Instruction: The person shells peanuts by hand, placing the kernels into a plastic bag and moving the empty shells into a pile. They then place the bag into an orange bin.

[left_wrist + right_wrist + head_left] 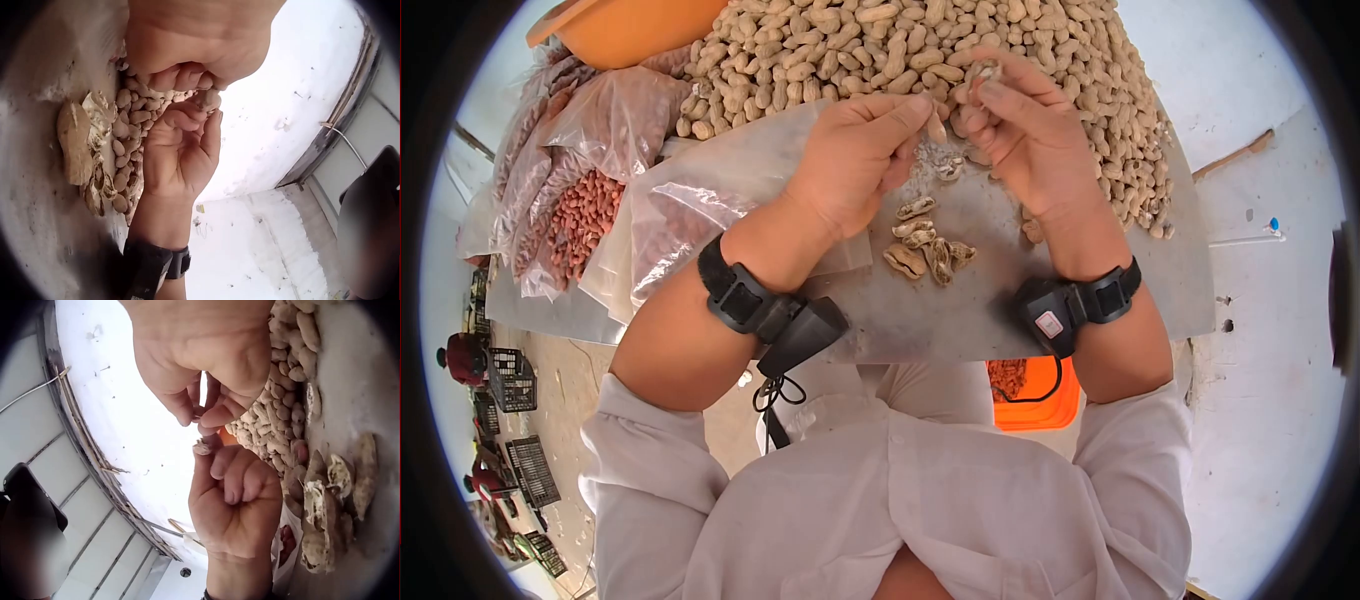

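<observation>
My left hand (855, 160) pinches a piece of peanut shell (937, 128) between thumb and forefinger. Close beside it, my right hand (1030, 130) grips an opened peanut (984, 72) with its thumb and fingertips. From the left wrist view, the peanut (207, 100) shows at the right hand's fingertips. In the right wrist view, a pale broken bit of shell (202, 447) sits at the left thumb and forefinger. Below both hands, several cracked shells (917, 235) lie on the metal tabletop (830, 315).
Unshelled peanuts (870, 50) are heaped at the back. An orange basin (630, 35) stands at the back left. Clear bags (615, 110) with red kernels (585, 220) lie on the left. Under the table's front edge is an orange container (1040, 405).
</observation>
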Tool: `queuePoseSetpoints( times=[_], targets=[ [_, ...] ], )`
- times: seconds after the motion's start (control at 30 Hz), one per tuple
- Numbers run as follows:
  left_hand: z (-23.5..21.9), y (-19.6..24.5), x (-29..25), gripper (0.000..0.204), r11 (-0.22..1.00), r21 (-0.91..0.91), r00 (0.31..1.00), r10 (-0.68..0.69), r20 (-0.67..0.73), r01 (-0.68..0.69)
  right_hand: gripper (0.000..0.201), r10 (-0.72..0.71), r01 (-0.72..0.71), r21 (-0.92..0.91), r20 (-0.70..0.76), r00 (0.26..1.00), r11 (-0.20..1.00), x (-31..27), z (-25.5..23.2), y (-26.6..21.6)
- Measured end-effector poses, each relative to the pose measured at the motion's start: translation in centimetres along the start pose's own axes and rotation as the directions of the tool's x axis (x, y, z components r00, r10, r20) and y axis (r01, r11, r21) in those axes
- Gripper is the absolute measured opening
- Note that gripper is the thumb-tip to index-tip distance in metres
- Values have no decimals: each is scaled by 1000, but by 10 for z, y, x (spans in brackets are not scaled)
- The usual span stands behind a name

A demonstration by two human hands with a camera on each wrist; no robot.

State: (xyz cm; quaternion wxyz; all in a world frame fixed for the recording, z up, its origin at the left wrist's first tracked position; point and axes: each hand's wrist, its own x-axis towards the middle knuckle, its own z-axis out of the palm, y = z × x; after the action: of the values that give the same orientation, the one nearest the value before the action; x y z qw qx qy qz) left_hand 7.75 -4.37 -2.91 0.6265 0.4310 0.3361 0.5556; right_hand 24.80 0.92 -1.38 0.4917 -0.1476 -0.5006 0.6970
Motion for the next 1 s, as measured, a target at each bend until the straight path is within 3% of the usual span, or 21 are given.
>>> queuePoseSetpoints(
  times=[0.07, 0.1, 0.17, 0.27, 0.4, 0.5, 0.67, 0.77, 0.9, 1.0],
  targets=[
    [9, 2, -2, 21, 992, 112, 995, -42, -86, 52, 30, -26, 25, -19, -16, 1000, 999, 1, 0, -6],
    [12, 3, -2, 22, 983, 165, 990, -60, -131, 82, 30, -49, 48, -142, -4, 999, 989, 0, 0, -6],
    [8, 1, -2, 25, 982, -52, 982, -183, -38, 181, 30, -89, 94, -379, 30, 996, 921, -1, 3, -5],
    [3, -3, 2, 30, 891, -326, 947, -314, 60, 316, 30, -106, 146, -588, 103, 989, 796, -7, 14, 1],
    [-6, -9, 8, 36, 798, -446, 914, -369, 170, 405, 31, -69, 152, -618, 156, 985, 772, -10, 18, -1],
    [-5, -7, 8, 32, 806, -490, 940, -328, 96, 331, 31, -113, 173, -631, 135, 984, 756, -8, 16, 0],
    [-17, 13, 11, 28, 859, -510, 999, -47, 6, 44, 23, -82, 162, -688, 149, 986, 708, -6, 10, -1],
    [-24, 23, 11, 28, 858, -506, 996, 72, -53, -89, 20, 121, 103, -855, 189, 974, 509, -9, 12, -2],
    [-16, 25, 9, 29, 859, -482, 982, 112, -150, -171, 13, 94, 288, -916, 325, 941, 280, -3, 7, 8],
    [-18, 22, 10, 34, 867, -476, 988, 99, -122, -146, 15, 60, 423, -892, 436, 898, 159, 1, 5, 22]
  ],
)
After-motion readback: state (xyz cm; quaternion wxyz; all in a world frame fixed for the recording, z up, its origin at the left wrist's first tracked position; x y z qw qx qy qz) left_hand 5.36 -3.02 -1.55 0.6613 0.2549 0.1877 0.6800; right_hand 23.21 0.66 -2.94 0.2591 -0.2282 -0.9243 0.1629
